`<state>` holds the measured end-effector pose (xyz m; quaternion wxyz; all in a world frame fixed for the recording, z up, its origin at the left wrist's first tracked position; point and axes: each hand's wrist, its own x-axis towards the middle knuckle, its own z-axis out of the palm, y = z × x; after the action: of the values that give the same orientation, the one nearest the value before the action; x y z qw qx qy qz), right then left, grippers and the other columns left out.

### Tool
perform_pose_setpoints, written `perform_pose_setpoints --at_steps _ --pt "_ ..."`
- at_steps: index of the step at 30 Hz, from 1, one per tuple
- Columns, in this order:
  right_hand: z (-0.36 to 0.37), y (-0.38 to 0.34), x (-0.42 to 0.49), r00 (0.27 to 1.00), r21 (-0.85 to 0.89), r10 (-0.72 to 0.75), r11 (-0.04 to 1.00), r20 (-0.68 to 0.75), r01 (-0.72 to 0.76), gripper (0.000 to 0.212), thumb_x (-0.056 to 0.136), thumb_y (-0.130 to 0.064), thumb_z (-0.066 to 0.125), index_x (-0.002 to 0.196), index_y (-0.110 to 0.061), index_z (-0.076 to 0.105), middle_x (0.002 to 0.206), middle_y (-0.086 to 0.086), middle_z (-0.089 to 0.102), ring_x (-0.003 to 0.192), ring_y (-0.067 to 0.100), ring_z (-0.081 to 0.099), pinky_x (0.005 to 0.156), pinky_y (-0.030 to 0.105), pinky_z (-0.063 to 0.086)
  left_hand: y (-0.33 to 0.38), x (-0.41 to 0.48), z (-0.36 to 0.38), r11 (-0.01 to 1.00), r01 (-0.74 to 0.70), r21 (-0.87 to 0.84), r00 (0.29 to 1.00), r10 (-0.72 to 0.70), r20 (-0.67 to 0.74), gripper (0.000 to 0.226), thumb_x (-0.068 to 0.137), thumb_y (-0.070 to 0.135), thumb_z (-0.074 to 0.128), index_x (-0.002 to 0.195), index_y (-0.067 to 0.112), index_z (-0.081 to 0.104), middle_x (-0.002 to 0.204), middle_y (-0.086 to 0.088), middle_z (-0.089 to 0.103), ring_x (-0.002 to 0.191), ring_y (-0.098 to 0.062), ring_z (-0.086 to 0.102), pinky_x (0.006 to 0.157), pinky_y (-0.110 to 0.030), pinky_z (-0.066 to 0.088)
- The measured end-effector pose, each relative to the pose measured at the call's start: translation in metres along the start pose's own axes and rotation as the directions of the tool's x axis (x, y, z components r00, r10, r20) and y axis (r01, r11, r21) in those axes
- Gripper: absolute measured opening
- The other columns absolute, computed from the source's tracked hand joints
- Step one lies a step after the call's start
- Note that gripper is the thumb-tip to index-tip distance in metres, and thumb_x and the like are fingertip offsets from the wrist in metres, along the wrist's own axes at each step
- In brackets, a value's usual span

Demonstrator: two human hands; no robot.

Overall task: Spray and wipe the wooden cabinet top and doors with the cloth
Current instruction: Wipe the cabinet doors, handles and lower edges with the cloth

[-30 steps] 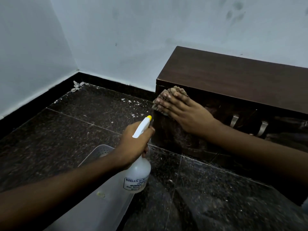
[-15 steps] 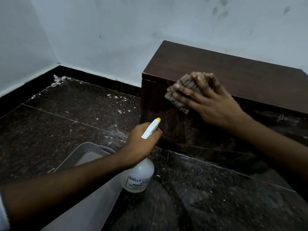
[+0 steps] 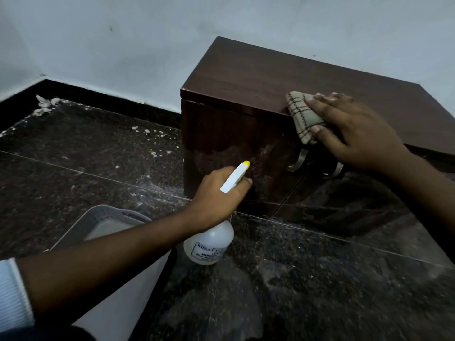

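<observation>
A low dark wooden cabinet (image 3: 258,77) stands against the white wall. My right hand (image 3: 352,134) holds a beige checked cloth (image 3: 301,114) over the front edge of the cabinet top, thumb under the cloth and fingers over it, above the two metal door handles (image 3: 299,159). My left hand (image 3: 219,195) grips the neck of a white spray bottle (image 3: 209,244) with a yellow nozzle tip (image 3: 245,164), pointed at the left door (image 3: 234,153), which shows a pale wet patch.
A grey perforated plastic basket (image 3: 103,217) sits on the dark speckled floor (image 3: 320,291) under my left forearm. White debris (image 3: 44,104) lies in the corner by the black skirting. The white wall runs behind the cabinet.
My right hand moved the cloth from the left door's upper corner rightward and up onto the top's front edge. The left hand kept hold of the bottle.
</observation>
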<state>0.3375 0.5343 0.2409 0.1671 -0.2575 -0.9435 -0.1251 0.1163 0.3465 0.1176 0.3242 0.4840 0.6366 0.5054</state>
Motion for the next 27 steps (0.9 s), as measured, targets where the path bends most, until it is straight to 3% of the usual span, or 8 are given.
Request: perform_pose_setpoints --at_steps 4,7,12,14,18,20,24,27 --pt "0.0 0.003 -0.011 1.0 -0.036 -0.016 0.999 -0.021 0.015 0.06 0.101 -0.039 0.044 0.156 -0.014 0.039 0.157 0.016 0.044 0.147 0.037 0.034 0.12 0.046 0.027 0.0 0.001 0.005 0.999 -0.001 0.033 1.0 0.001 0.007 0.029 0.098 0.036 0.069 0.073 0.027 0.058 0.054 0.012 0.053 0.054 -0.018 0.054 0.056 -0.05 0.052" --pt "0.01 -0.003 -0.007 0.981 -0.232 -0.166 0.963 -0.098 0.14 0.057 0.107 -0.033 0.045 0.156 -0.007 0.037 0.156 0.021 0.043 0.147 0.043 0.035 0.121 0.055 0.029 -0.002 -0.003 0.007 1.0 0.008 0.025 1.0 -0.008 0.009 0.028 0.099 0.031 0.069 0.073 0.031 0.061 0.054 0.013 0.054 0.055 -0.018 0.055 0.056 -0.045 0.049" --pt "0.043 -0.041 -0.001 0.925 -0.516 -0.349 0.826 -0.152 0.227 0.058 0.106 -0.018 0.038 0.162 -0.009 0.022 0.167 0.016 0.023 0.154 0.041 0.018 0.121 0.059 0.026 -0.016 -0.012 -0.008 0.997 0.075 -0.028 0.996 -0.076 -0.038 0.034 0.093 0.037 0.065 0.087 0.003 0.062 0.058 0.004 0.05 0.057 -0.024 0.052 0.053 -0.052 0.047" --pt "0.067 -0.053 -0.007 0.908 -0.597 -0.414 0.747 -0.072 0.293 0.056 0.107 -0.018 0.031 0.162 -0.008 0.021 0.168 0.015 0.02 0.155 0.038 0.018 0.124 0.055 0.02 -0.021 -0.016 -0.014 0.996 0.086 -0.025 0.994 -0.087 -0.069 0.036 0.092 0.035 0.065 0.084 0.001 0.057 0.056 0.002 0.049 0.055 -0.025 0.05 0.052 -0.051 0.046" --pt "0.131 -0.061 -0.04 0.825 -0.605 -0.469 0.57 0.315 0.555 0.061 0.105 -0.027 0.034 0.159 -0.001 0.022 0.167 0.019 0.011 0.156 0.034 0.011 0.125 0.053 -0.004 -0.028 -0.02 -0.019 0.994 0.106 -0.02 0.991 -0.107 -0.082 0.032 0.096 0.027 0.065 0.079 0.003 0.052 0.054 0.001 0.047 0.051 -0.023 0.049 0.05 -0.047 0.044" --pt "0.136 -0.06 -0.042 0.799 -0.617 -0.475 0.517 0.369 0.593 0.062 0.105 -0.027 0.026 0.16 -0.002 0.018 0.166 0.018 0.004 0.154 0.03 0.003 0.124 0.051 -0.01 -0.03 -0.022 -0.02 0.992 0.123 -0.026 0.989 -0.125 -0.079 0.032 0.096 0.027 0.064 0.081 0.002 0.052 0.056 -0.001 0.046 0.053 -0.024 0.049 0.051 -0.046 0.044" --pt "0.096 -0.071 -0.006 0.916 -0.54 -0.398 0.763 0.039 0.355 0.062 0.102 -0.019 0.024 0.162 -0.006 0.016 0.17 0.014 0.011 0.156 0.033 0.004 0.127 0.051 0.008 -0.032 -0.021 -0.02 0.988 0.14 -0.068 0.987 -0.145 -0.076 0.033 0.095 0.028 0.065 0.084 -0.001 0.052 0.06 -0.006 0.046 0.055 -0.027 0.05 0.051 -0.044 0.041" --pt "0.097 -0.075 0.003 0.921 -0.581 -0.379 0.771 -0.092 0.26 0.063 0.103 -0.018 0.028 0.163 -0.007 0.012 0.17 0.015 0.011 0.157 0.034 0.007 0.126 0.049 0.012 -0.034 -0.02 -0.021 0.987 0.146 -0.072 0.986 -0.152 -0.074 0.033 0.1 0.021 0.065 0.085 -0.004 0.05 0.061 -0.009 0.045 0.055 -0.027 0.049 0.05 -0.042 0.04"
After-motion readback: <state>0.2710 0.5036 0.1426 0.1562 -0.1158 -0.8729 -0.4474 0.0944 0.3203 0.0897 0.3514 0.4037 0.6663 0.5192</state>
